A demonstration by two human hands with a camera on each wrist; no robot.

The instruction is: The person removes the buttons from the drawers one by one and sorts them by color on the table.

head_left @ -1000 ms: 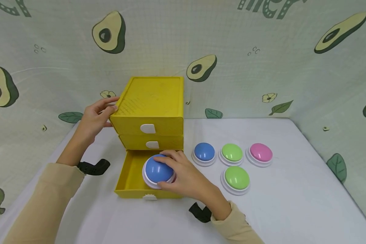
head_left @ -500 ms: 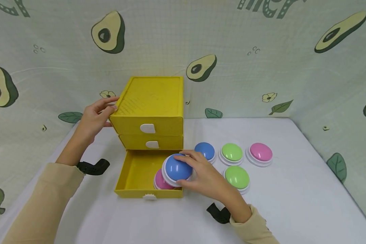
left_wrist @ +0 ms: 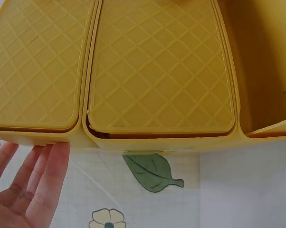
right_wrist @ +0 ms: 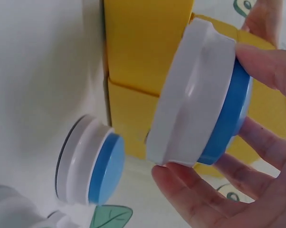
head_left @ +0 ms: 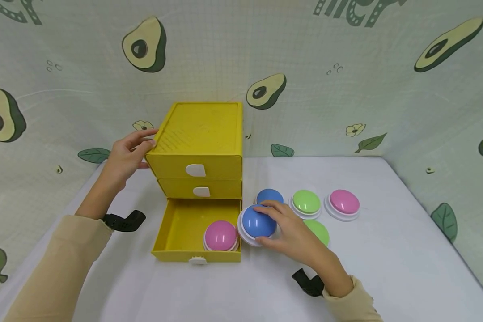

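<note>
My right hand (head_left: 299,237) holds a blue-domed push button (head_left: 259,221) with a white round base, thumb and fingers round its edge. It is just right of the open bottom drawer (head_left: 179,223) of a yellow drawer cabinet (head_left: 203,129). In the right wrist view the held button (right_wrist: 195,95) is tilted on its side, fingertips at its base and dome. Inside the drawer, at its front right, sits a pink push button (head_left: 221,235). My left hand (head_left: 124,156) touches the cabinet's upper left side with extended fingers; the left wrist view shows its fingers (left_wrist: 55,166) against that side wall.
Right of the cabinet stand another blue button (head_left: 269,195), a green button (head_left: 306,201) and a pink button (head_left: 345,201). A second green button (head_left: 319,230) is partly hidden behind my right hand. Two upper drawers with white tabs (head_left: 196,170) are closed. A patterned cloth hangs behind.
My right hand has carried the blue button rightward from over the drawer to beyond its right wall, uncovering the pink button inside. My left hand has stayed at the cabinet.
</note>
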